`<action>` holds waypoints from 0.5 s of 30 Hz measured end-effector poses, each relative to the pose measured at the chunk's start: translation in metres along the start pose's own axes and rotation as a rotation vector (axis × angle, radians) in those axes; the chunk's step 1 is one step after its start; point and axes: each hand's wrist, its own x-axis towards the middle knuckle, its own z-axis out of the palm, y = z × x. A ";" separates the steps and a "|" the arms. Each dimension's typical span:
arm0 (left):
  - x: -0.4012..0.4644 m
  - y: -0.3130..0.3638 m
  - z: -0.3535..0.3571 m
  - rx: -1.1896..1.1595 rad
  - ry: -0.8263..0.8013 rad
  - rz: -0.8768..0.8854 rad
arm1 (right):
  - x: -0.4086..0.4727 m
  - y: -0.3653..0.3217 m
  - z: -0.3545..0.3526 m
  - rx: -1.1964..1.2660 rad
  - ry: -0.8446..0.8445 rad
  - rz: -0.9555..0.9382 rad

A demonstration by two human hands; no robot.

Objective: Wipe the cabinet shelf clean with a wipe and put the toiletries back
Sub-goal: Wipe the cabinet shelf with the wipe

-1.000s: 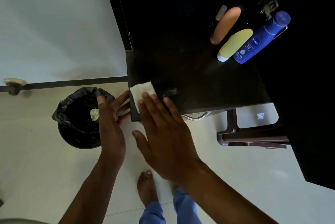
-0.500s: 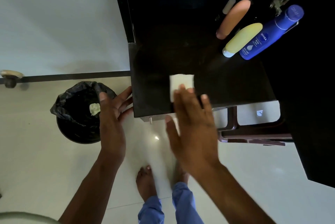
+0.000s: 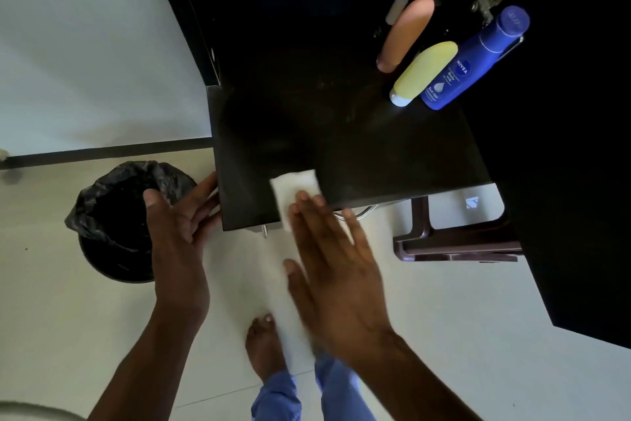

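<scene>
- Head view: the right hand (image 3: 336, 267) lies flat and open, fingertips pressing the wipe (image 3: 295, 192) onto the front edge of the shelf (image 3: 375, 154).
- The left hand (image 3: 179, 233) is open too, fingers touching the shelf's left front corner and gripping nothing.
- Wiping looks midway: three bottles (image 3: 440, 62) stand at the back right, so that patch seems unwiped.
- Binning the wipe in the bin (image 3: 112, 216) probably remains, as does rearranging the bottles.
- Half a second ago the wipe sat further right along the edge; it has swept back left, while the left hand stayed put.
</scene>
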 end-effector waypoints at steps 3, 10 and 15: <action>0.002 -0.001 0.001 0.007 0.048 0.008 | -0.004 0.039 -0.004 -0.010 0.046 0.109; -0.009 0.005 0.026 0.660 0.150 0.654 | -0.015 0.120 -0.009 -0.051 0.155 0.307; -0.017 0.016 0.052 0.906 0.089 0.746 | -0.020 0.157 -0.013 -0.077 0.194 0.487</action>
